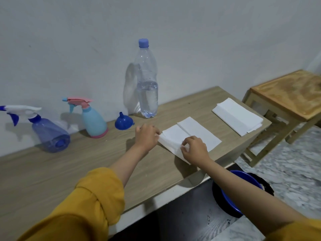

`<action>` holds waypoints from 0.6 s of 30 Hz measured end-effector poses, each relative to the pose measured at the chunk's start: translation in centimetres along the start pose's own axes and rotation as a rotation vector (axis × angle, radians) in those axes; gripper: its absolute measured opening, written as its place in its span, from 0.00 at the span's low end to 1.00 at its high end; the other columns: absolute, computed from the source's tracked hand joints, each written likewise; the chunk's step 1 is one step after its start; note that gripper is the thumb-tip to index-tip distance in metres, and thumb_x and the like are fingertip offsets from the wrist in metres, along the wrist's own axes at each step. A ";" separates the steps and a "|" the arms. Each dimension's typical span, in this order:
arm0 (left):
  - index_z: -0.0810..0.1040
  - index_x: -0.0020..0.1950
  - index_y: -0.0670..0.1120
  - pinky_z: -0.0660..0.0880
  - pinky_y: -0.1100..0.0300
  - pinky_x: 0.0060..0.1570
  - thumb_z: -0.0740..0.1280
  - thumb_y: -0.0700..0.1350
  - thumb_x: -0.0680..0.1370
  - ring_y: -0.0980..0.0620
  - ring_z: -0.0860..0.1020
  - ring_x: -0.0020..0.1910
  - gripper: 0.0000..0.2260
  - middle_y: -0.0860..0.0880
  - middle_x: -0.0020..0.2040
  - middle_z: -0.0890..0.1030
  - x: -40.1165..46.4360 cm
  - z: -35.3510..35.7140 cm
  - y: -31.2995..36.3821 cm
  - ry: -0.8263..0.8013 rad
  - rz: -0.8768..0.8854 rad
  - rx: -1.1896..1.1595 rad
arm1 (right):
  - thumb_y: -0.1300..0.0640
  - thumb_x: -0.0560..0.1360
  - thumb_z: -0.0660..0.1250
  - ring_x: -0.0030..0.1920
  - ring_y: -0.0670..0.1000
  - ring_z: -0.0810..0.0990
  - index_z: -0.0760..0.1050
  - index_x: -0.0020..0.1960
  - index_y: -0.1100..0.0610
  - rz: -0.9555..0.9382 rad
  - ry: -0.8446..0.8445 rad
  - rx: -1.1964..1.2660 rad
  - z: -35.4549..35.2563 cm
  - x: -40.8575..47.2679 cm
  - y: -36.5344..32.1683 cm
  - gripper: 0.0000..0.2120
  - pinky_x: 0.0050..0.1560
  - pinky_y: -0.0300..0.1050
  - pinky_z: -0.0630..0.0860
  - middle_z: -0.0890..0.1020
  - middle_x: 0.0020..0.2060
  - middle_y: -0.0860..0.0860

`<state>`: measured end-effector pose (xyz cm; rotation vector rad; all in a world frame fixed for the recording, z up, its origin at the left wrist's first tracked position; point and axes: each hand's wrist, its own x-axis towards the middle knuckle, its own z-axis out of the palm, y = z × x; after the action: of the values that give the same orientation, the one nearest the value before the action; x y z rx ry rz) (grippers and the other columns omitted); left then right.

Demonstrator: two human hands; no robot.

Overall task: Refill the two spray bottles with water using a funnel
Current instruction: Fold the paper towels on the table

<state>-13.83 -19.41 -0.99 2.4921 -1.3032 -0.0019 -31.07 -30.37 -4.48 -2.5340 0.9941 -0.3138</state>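
Both hands pinch the white paper towel [191,136] in the middle of the frame: left hand [146,137] its near-left corner, right hand [195,150] its near edge. The blue funnel [123,121] (mouth down) sits just upper left, nearer the left hand

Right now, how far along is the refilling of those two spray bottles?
It looks barely begun. Both spray bottles, the blue one and the pale blue and pink one, still have their trigger heads on. The blue funnel sits upside down on the table, and the water bottle is capped. Left hand and right hand pinch a white paper towel. Uncapping, pouring and reclosing are all left.
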 end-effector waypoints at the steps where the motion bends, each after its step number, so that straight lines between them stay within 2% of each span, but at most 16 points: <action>1: 0.81 0.52 0.54 0.60 0.54 0.57 0.66 0.45 0.75 0.51 0.71 0.57 0.09 0.56 0.55 0.79 0.1 0.3 -0.1 -0.030 0.016 0.008 | 0.51 0.76 0.65 0.57 0.55 0.75 0.78 0.53 0.55 0.001 0.003 -0.008 0.2 -0.1 0.1 0.10 0.57 0.50 0.71 0.78 0.57 0.52; 5: 0.77 0.59 0.59 0.57 0.52 0.60 0.66 0.47 0.74 0.52 0.67 0.62 0.15 0.58 0.62 0.75 0.7 1.6 0.6 -0.184 0.136 0.051 | 0.52 0.76 0.64 0.55 0.54 0.75 0.79 0.52 0.53 -0.026 -0.017 -0.059 0.9 -0.4 0.6 0.08 0.57 0.50 0.70 0.80 0.55 0.50; 8: 0.74 0.62 0.60 0.53 0.52 0.57 0.66 0.45 0.74 0.52 0.66 0.63 0.19 0.57 0.64 0.74 1.3 2.0 1.4 -0.255 0.193 0.088 | 0.56 0.77 0.62 0.51 0.53 0.76 0.80 0.48 0.55 -0.069 0.024 -0.070 1.5 -0.6 0.7 0.08 0.51 0.46 0.66 0.83 0.47 0.49; 12: 0.76 0.61 0.60 0.54 0.51 0.58 0.63 0.40 0.74 0.51 0.68 0.60 0.20 0.56 0.59 0.78 1.9 2.6 1.9 -0.282 0.212 0.160 | 0.60 0.76 0.61 0.42 0.54 0.76 0.81 0.42 0.58 -0.131 0.078 -0.112 2.1 -0.8 0.4 0.10 0.42 0.44 0.63 0.83 0.37 0.52; 18: 0.81 0.53 0.55 0.54 0.50 0.57 0.62 0.36 0.73 0.49 0.68 0.55 0.17 0.55 0.50 0.79 1.8 3.1 1.5 -0.242 0.255 0.213 | 0.65 0.69 0.64 0.31 0.57 0.76 0.78 0.34 0.58 -0.151 0.133 -0.085 2.6 -1.0 0.2 0.07 0.33 0.47 0.70 0.81 0.28 0.53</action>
<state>-14.48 -22.51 -3.23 2.5398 -1.7999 -0.1134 -31.01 -29.06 -6.97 -2.7020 0.8824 -0.4997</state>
